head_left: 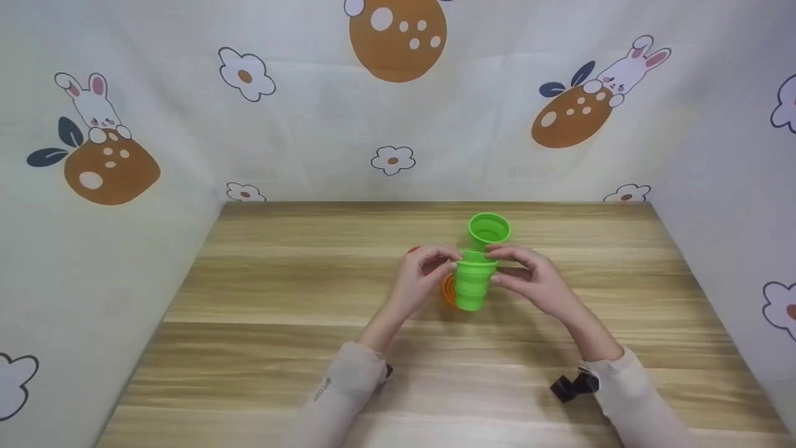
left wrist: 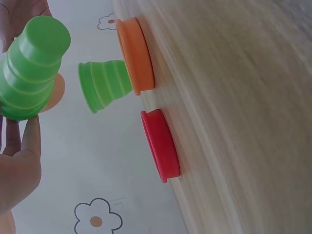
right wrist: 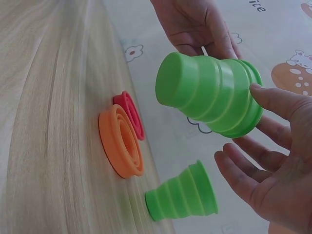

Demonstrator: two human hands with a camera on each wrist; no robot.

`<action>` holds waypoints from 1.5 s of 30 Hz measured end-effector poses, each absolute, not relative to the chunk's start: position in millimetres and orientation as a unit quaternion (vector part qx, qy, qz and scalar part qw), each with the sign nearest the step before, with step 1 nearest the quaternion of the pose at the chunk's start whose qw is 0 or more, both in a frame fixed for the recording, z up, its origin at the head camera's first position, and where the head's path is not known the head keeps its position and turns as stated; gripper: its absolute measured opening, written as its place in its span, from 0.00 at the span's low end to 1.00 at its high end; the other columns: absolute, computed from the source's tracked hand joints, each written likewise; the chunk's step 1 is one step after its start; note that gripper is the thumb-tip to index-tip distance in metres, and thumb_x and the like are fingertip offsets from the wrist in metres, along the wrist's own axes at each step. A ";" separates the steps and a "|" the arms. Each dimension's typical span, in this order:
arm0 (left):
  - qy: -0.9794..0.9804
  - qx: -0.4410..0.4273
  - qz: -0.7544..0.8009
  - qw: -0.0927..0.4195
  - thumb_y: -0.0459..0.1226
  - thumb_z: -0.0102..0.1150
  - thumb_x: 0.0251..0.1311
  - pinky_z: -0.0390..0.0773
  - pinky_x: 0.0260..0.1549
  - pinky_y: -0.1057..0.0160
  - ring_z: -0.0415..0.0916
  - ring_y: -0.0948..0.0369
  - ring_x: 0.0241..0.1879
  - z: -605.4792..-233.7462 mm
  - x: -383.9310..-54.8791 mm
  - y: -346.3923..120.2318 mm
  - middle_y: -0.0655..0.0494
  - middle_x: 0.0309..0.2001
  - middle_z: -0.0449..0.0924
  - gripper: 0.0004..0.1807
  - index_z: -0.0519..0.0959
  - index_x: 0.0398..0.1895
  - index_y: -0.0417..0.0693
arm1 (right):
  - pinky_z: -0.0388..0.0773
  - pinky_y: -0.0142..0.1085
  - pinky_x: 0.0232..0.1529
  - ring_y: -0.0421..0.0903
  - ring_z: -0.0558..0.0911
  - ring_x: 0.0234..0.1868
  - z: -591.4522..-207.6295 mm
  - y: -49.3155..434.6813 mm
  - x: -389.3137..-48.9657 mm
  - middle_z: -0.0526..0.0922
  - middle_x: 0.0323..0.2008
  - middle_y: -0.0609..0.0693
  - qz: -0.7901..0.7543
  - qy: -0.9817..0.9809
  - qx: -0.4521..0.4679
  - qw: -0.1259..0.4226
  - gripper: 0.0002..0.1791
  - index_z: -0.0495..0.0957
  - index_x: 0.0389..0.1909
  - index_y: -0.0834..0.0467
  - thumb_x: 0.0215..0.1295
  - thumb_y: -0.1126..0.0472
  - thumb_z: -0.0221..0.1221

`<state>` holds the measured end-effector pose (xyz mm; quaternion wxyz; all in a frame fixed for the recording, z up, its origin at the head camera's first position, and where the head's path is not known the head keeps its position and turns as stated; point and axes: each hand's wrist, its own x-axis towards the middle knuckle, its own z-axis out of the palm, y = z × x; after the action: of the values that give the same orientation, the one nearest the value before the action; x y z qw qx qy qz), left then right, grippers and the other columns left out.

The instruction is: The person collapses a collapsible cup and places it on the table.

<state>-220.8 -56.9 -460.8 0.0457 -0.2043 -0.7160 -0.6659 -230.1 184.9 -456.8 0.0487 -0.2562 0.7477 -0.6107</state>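
A green collapsible cup (head_left: 472, 283) with stepped rings is held up at full height between both hands. My left hand (head_left: 418, 274) pinches its rim from the left, thumb and fingertips at the upper edge. On the opposite side, my right hand (head_left: 538, 281) holds the rim between thumb and fingers, as the right wrist view also shows. The cup's base (left wrist: 48, 35) tilts toward the wrist cameras. Beneath and behind the held cup lies a flattened orange collapsible cup (right wrist: 119, 141), partly covered in the head view. A second green cup (right wrist: 183, 192) stands extended farther back.
Beside the orange one, a flattened red collapsible cup (left wrist: 161, 146) lies on the wooden table (head_left: 298, 292), mostly hidden behind the left hand in the head view. A patterned cloth (head_left: 311, 124) walls the back and sides. Black wrist devices (head_left: 575, 386) sit near the sleeves.
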 end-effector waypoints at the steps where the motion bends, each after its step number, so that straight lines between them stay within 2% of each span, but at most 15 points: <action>1: -0.717 -0.203 -0.665 0.046 0.31 0.61 0.64 0.78 0.62 0.52 0.80 0.48 0.55 -461.2 -220.7 -57.1 0.37 0.48 0.84 0.09 0.82 0.43 0.32 | 0.79 0.42 0.61 0.38 0.79 0.60 -456.5 184.4 -229.7 0.74 0.63 0.65 -0.609 0.749 -0.256 0.047 0.20 0.78 0.54 0.68 0.61 0.70 0.65; 7: -0.728 -0.190 -0.657 0.039 0.32 0.60 0.66 0.80 0.58 0.65 0.81 0.53 0.53 -462.2 -221.3 -57.6 0.39 0.48 0.84 0.09 0.82 0.44 0.34 | 0.79 0.39 0.61 0.39 0.79 0.61 -457.4 182.6 -229.3 0.74 0.63 0.65 -0.598 0.757 -0.260 0.041 0.20 0.78 0.54 0.67 0.60 0.69 0.66; 11: -0.721 -0.182 -0.668 0.035 0.32 0.60 0.66 0.80 0.56 0.66 0.82 0.56 0.51 -463.5 -221.8 -57.1 0.38 0.47 0.84 0.11 0.82 0.45 0.31 | 0.77 0.38 0.64 0.37 0.78 0.61 -458.3 181.6 -229.6 0.77 0.62 0.62 -0.590 0.763 -0.263 0.036 0.19 0.79 0.53 0.65 0.60 0.68 0.67; 14: -0.713 -0.180 -0.677 0.032 0.31 0.60 0.66 0.80 0.54 0.67 0.82 0.57 0.50 -464.3 -222.1 -57.1 0.35 0.48 0.83 0.12 0.81 0.46 0.28 | 0.75 0.34 0.65 0.35 0.77 0.61 -458.3 180.9 -229.7 0.78 0.60 0.61 -0.585 0.766 -0.266 0.031 0.19 0.80 0.53 0.64 0.60 0.68 0.67; 18: -0.716 -0.175 -0.675 0.030 0.31 0.60 0.66 0.80 0.54 0.68 0.81 0.59 0.49 -464.6 -222.1 -56.5 0.34 0.48 0.83 0.12 0.81 0.46 0.29 | 0.74 0.28 0.64 0.34 0.77 0.59 -457.3 179.9 -229.6 0.80 0.57 0.59 -0.581 0.766 -0.274 0.031 0.20 0.80 0.54 0.63 0.60 0.68 0.67; 27: -0.714 -0.174 -0.678 0.027 0.32 0.60 0.66 0.79 0.52 0.70 0.80 0.64 0.47 -466.0 -221.3 -54.2 0.37 0.47 0.84 0.11 0.82 0.45 0.32 | 0.73 0.27 0.64 0.34 0.79 0.56 -457.4 179.5 -228.1 0.84 0.51 0.51 -0.565 0.773 -0.287 0.023 0.20 0.80 0.53 0.61 0.58 0.68 0.68; 31: -0.709 -0.169 -0.684 0.027 0.31 0.60 0.66 0.79 0.52 0.71 0.79 0.64 0.46 -466.6 -220.8 -53.2 0.36 0.47 0.83 0.10 0.81 0.45 0.31 | 0.72 0.25 0.64 0.34 0.80 0.56 -458.6 179.3 -227.2 0.85 0.49 0.51 -0.560 0.779 -0.279 0.027 0.19 0.80 0.51 0.62 0.58 0.67 0.68; 37: -0.722 -0.165 -0.671 0.026 0.31 0.60 0.66 0.80 0.55 0.64 0.80 0.58 0.49 -466.0 -219.9 -53.5 0.36 0.48 0.83 0.10 0.81 0.45 0.32 | 0.71 0.28 0.65 0.32 0.80 0.54 -458.2 178.0 -226.1 0.85 0.47 0.54 -0.559 0.784 -0.270 0.028 0.17 0.79 0.48 0.66 0.58 0.68 0.68; 42: -0.744 -0.178 -0.643 0.022 0.33 0.60 0.66 0.81 0.57 0.54 0.81 0.51 0.53 -464.2 -218.9 -55.0 0.38 0.50 0.83 0.12 0.81 0.48 0.34 | 0.72 0.26 0.64 0.34 0.81 0.54 -458.6 177.8 -225.5 0.84 0.44 0.49 -0.562 0.780 -0.272 0.027 0.16 0.79 0.47 0.67 0.59 0.68 0.68; 45: -0.759 -0.202 -0.619 0.017 0.35 0.61 0.66 0.80 0.59 0.54 0.80 0.52 0.56 -463.7 -218.4 -56.3 0.42 0.51 0.83 0.14 0.80 0.51 0.37 | 0.73 0.24 0.62 0.33 0.81 0.53 -459.3 177.7 -225.2 0.83 0.43 0.46 -0.563 0.779 -0.274 0.028 0.15 0.79 0.46 0.67 0.58 0.68 0.68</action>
<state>-218.4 -56.3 -463.7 0.0165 -0.2016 -0.7590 -0.6189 -225.2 177.7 -459.3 0.0277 -0.2737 0.7795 -0.5628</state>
